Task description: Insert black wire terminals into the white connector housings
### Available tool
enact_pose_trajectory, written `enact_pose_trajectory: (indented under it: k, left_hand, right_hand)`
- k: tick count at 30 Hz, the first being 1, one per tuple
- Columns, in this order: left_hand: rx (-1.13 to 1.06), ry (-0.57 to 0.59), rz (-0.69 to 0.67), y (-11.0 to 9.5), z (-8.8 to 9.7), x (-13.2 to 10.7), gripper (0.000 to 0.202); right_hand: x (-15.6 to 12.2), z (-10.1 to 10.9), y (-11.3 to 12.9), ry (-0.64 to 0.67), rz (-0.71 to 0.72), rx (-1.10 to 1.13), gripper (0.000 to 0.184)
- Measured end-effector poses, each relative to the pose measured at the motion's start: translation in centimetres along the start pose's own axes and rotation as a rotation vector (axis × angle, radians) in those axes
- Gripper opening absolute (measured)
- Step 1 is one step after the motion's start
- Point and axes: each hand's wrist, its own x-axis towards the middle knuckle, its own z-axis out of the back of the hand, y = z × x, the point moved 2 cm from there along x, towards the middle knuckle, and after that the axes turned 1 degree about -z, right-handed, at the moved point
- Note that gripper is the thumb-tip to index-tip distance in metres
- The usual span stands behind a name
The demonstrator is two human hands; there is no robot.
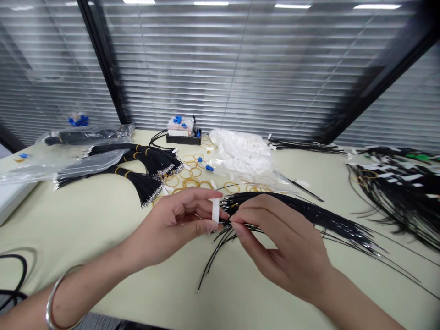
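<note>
My left hand point(175, 220) pinches a small white plastic connector point(215, 210) between thumb and forefinger, just above the table. My right hand point(282, 247) is closed in a pinch on a thin black wire point(225, 231) whose end meets the connector. Under and behind both hands lies a loose fan of thin black wires point(309, 213), stretching to the right. A silver bangle point(55, 298) sits on my left wrist.
Bundled black wires with yellow bands point(137, 165) lie at the left, yellow rubber bands point(190, 178) behind the hands, a clear bag of white connectors point(240, 153) at the middle back. A black tray point(184, 135) stands at the blinds. More labelled wires point(395, 183) lie at the right.
</note>
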Motion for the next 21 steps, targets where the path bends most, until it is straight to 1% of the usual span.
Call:
enact_pose_trajectory:
  k: [4, 9, 15, 21]
  left_hand:
    - [0.061, -0.027, 0.000, 0.11, 0.15, 0.06, 0.032]
    - [0.150, -0.067, -0.004, 0.24, 0.30, 0.19, 0.034]
    - [0.177, -0.080, -0.050, 0.32, 0.41, 0.02, 0.034]
    - [0.202, -0.079, -0.084, 0.23, 0.17, -0.07, 0.032]
  right_hand:
    - [-0.14, -0.05, -0.11, -0.010, 0.034, -0.090, 0.008]
    - [-0.13, 0.04, -0.10, -0.041, 0.029, -0.144, 0.006]
    - [-0.04, -0.09, -0.14, -0.042, 0.047, -0.181, 0.004]
    - [0.10, -0.13, -0.05, -0.040, 0.071, -0.197, 0.007]
